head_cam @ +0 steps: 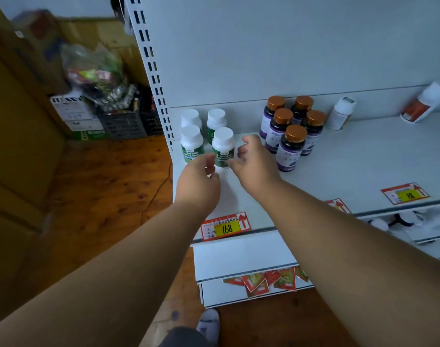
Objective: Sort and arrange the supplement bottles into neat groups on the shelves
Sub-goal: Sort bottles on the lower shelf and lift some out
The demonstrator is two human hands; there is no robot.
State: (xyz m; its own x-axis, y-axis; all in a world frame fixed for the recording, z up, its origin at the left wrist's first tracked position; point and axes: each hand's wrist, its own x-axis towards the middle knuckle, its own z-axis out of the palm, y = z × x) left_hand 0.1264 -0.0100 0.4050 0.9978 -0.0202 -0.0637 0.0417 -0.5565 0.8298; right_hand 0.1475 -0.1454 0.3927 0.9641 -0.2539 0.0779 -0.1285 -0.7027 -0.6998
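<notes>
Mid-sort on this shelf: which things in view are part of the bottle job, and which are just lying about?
Part of the job:
green-label bottles, four, white caps
purple-label bottles, five, copper caps
lone white bottle, leaning
tipped white bottle at far right
shelf
left hand and right hand, flanking the front green-label bottle

Lying about:
price tag 168
black crates
cardboard boxes

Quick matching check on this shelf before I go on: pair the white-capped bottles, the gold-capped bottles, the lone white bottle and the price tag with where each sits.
Things:
1. white-capped bottles
2. gold-capped bottles
3. lone white bottle
4. price tag

Places:
A. shelf front edge
B. left end, by the hands
C. leaning against the back wall
D. clustered mid-shelf

Pairs: 1-B, 2-D, 3-C, 4-A
</notes>
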